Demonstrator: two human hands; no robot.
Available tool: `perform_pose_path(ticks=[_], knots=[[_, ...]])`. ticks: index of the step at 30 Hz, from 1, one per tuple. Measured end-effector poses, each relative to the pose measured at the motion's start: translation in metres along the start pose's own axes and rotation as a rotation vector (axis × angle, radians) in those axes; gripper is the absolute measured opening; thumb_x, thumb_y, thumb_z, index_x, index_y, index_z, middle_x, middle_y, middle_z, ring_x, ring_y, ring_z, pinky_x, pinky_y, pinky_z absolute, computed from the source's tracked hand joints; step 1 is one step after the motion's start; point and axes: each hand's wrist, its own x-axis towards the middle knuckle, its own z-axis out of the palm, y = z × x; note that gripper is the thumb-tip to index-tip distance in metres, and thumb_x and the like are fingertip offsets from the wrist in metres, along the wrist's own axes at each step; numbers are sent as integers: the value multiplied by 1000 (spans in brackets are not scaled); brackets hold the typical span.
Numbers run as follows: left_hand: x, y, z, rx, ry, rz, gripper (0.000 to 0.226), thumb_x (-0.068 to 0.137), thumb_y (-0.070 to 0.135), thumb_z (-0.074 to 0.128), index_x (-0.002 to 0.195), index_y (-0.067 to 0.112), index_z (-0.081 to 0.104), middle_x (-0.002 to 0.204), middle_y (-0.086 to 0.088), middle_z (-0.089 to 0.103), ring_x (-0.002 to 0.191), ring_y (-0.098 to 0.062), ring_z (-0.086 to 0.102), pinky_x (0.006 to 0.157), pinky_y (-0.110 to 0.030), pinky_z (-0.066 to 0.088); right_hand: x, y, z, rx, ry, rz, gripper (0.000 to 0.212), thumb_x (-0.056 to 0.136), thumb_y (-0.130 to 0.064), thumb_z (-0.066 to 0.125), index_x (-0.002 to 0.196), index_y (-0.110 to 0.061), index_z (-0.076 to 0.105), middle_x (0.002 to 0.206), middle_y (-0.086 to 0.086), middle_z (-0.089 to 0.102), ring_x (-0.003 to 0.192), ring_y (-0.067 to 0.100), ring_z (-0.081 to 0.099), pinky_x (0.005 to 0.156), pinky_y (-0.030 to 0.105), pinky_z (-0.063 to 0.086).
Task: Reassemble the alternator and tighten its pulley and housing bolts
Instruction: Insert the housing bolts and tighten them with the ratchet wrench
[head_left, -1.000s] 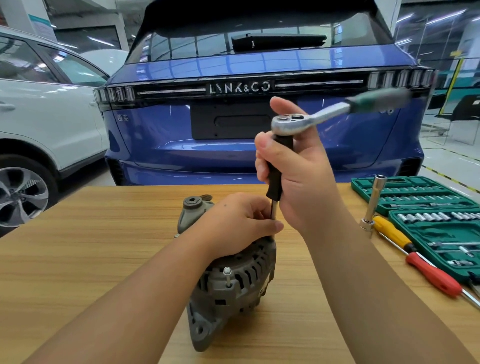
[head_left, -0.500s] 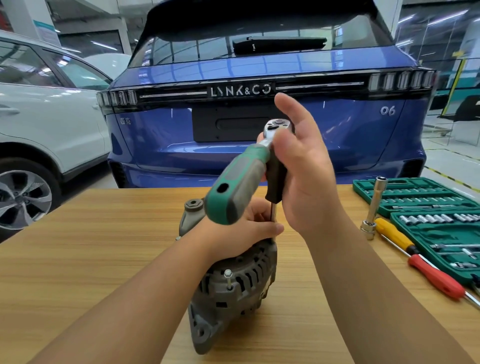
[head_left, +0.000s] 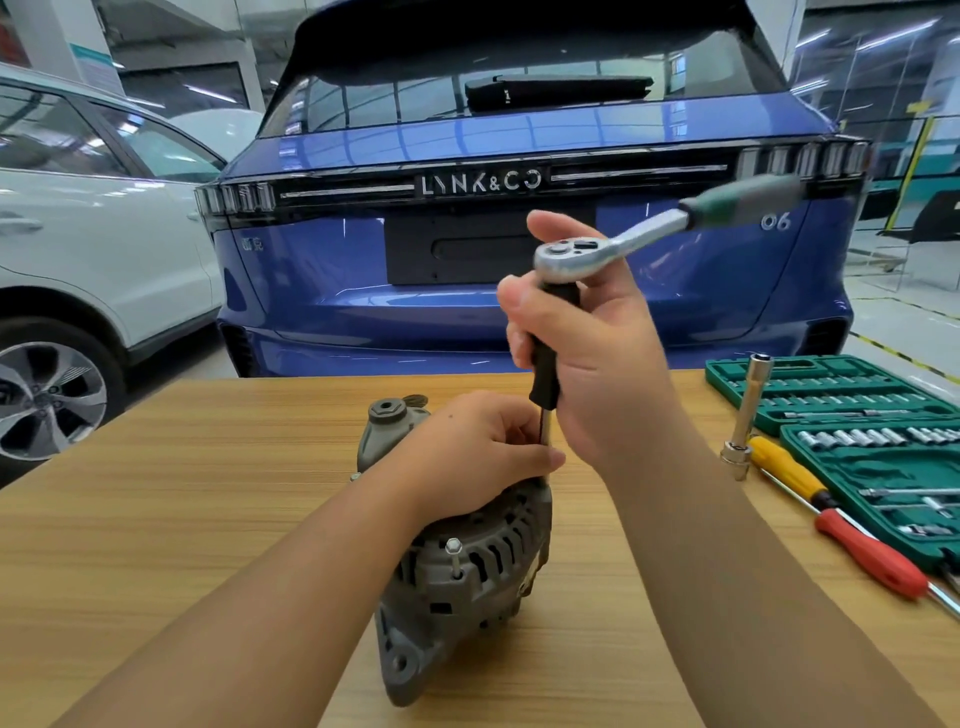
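Ratchet (head_left: 582, 254) handle swung back from near side to far right of right hand (head_left: 597, 364), which grips the black extension. Left hand (head_left: 478, 457) clamps alternator (head_left: 467, 577) below, fingers pinching shaft. Housing bolt tightening apparently mid-stroke; nearer bolt (head_left: 453, 545) stands proud.

We see the scene through one head-worn, wide-angle view that looks forward and down over both forearms, close to the left hand (head_left: 483, 447) and right hand (head_left: 597, 358) at the middle of the frame. The wooden table (head_left: 156, 519) fills the lower half and runs away from us, its far edge near mid-height, with a blue car (head_left: 519, 130) facing us tail-on just past it. The wide lens bends straight lines near the frame's edges.
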Motion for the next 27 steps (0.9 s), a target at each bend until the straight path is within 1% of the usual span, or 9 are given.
perform_pose_path(ticks=[6, 8, 11, 13, 15, 18, 22, 25, 27], knots=[[-3, 4, -1, -3, -1, 10, 17, 96, 44, 66, 100, 30, 74, 94, 12, 75, 87, -5, 69, 86, -39, 59, -4, 7, 6, -217, 98, -249, 37, 92, -9, 62, 119, -35, 59, 75, 4, 53, 57, 23, 45, 54, 35, 43], [-4, 5, 0, -9, 2, 9, 15, 96, 44, 66, 99, 32, 74, 92, 13, 74, 84, -1, 68, 84, -36, 58, -4, 5, 5, -157, 74, -198, 42, 82, -16, 65, 115, -43, 64, 75, 13, 54, 58, 25, 46, 56, 37, 42], [-4, 4, -1, -19, 20, -13, 12, 94, 44, 68, 92, 34, 73, 87, 15, 73, 79, 2, 66, 77, -29, 56, 5, 1, 2, 137, -44, -12, 45, 66, -33, 67, 111, -32, 68, 73, 11, 61, 52, 23, 49, 52, 32, 39], [-3, 4, -1, -20, 20, -20, 12, 93, 44, 69, 89, 33, 72, 86, 15, 73, 78, 2, 66, 75, -28, 54, 9, -1, 0, 227, -113, 64, 66, 54, -49, 84, 114, -29, 66, 73, 9, 63, 52, 22, 51, 51, 30, 39], [-2, 3, -1, -14, 23, -20, 12, 93, 45, 70, 89, 33, 72, 86, 15, 72, 78, 3, 65, 73, -25, 52, 7, -1, -2, 262, -125, 95, 81, 58, -61, 84, 127, -28, 58, 78, 7, 63, 57, 19, 53, 54, 29, 43], [-2, 4, 1, -21, -4, -9, 15, 95, 44, 69, 97, 30, 73, 90, 11, 72, 80, 5, 64, 71, -16, 52, 0, -2, 2, 99, 52, 42, 70, 77, -43, 75, 137, -18, 49, 74, -1, 60, 57, 12, 51, 54, 22, 45], [-1, 4, 0, 27, -26, -6, 15, 94, 52, 66, 98, 38, 71, 94, 15, 72, 88, -3, 68, 85, -39, 60, 2, -3, 1, -127, 275, 24, 26, 85, -27, 75, 97, -7, 65, 59, -4, 48, 50, 10, 39, 46, 23, 37], [-1, 2, 0, 40, -12, -28, 16, 92, 55, 67, 89, 39, 68, 88, 16, 71, 81, -1, 67, 81, -37, 60, 3, -11, -8, 9, 91, 152, 24, 89, -20, 68, 111, -12, 64, 63, -3, 51, 55, 11, 43, 54, 23, 42], [-2, 2, 0, 11, -12, -24, 16, 91, 54, 68, 88, 39, 69, 87, 18, 71, 79, 0, 67, 80, -38, 61, 0, -10, -5, 27, -21, 97, 30, 91, -11, 64, 120, -16, 61, 66, 0, 48, 59, 14, 43, 58, 23, 43]])
